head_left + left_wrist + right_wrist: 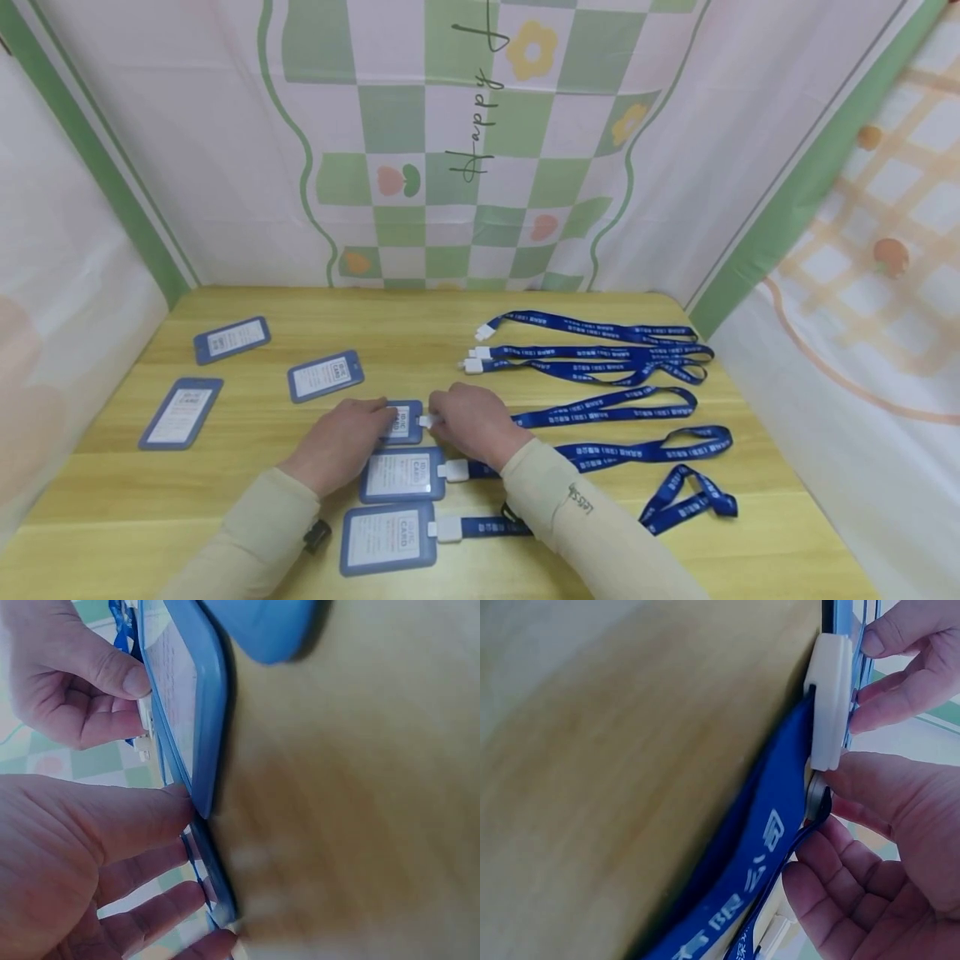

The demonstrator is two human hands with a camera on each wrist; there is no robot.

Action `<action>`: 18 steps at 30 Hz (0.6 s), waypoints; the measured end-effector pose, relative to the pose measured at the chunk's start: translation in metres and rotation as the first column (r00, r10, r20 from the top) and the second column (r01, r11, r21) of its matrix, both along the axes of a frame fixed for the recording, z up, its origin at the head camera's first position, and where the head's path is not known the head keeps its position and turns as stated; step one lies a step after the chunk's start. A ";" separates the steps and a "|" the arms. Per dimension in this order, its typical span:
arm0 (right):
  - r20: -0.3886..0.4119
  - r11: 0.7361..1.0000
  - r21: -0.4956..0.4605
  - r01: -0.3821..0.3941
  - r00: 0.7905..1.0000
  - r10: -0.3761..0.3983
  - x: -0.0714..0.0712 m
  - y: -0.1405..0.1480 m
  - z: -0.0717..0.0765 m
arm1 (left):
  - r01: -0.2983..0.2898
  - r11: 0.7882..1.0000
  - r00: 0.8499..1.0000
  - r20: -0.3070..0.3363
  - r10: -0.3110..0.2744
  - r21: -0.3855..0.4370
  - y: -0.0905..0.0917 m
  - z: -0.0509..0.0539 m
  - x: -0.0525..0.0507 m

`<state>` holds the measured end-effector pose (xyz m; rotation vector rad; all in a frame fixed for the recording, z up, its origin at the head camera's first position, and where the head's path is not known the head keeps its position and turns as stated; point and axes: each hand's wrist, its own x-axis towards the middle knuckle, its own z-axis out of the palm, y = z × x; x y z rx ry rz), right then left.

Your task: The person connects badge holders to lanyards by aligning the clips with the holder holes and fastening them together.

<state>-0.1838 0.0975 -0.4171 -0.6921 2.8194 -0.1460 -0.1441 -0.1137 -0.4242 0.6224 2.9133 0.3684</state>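
In the head view, my left hand (341, 442) holds a blue ID card holder (407, 422) in the middle of the table, thumb on its near edge. Just to its right, my right hand (480, 421) pinches the white clip (427, 421) of a blue lanyard (600, 408), at the holder's end. In the right wrist view, thumb and index finger grip that clip (815, 796); whether it is fastened I cannot tell. Nearer me lie two more card holders (402, 475) (388, 537), joined to white lanyard clips (454, 471) (449, 529).
Three loose card holders (232, 339) (326, 376) (182, 414) lie apart on the left of the wooden table (247, 467). Three lanyards (585, 323) stretch across the back right. A patterned curtain (480, 125) hangs behind the table.
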 end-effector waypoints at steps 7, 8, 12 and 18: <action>-0.004 1.000 -0.012 -0.002 1.000 0.002 0.000 0.001 0.000 | 0.029 0.999 0.999 -0.045 -0.030 -0.020 0.003 0.001 -0.002; -0.002 1.000 -0.013 -0.001 1.000 0.001 0.000 0.001 -0.001 | 0.030 0.999 0.998 -0.047 -0.031 -0.023 0.003 0.001 -0.002; 0.001 1.000 -0.021 0.003 1.000 -0.003 -0.001 0.000 -0.001 | 0.025 0.999 0.999 -0.045 -0.027 -0.031 0.003 0.001 -0.002; -0.006 0.999 -0.043 0.000 1.000 0.000 0.000 0.000 -0.001 | 0.035 0.999 0.996 -0.080 -0.037 -0.023 0.004 0.001 -0.004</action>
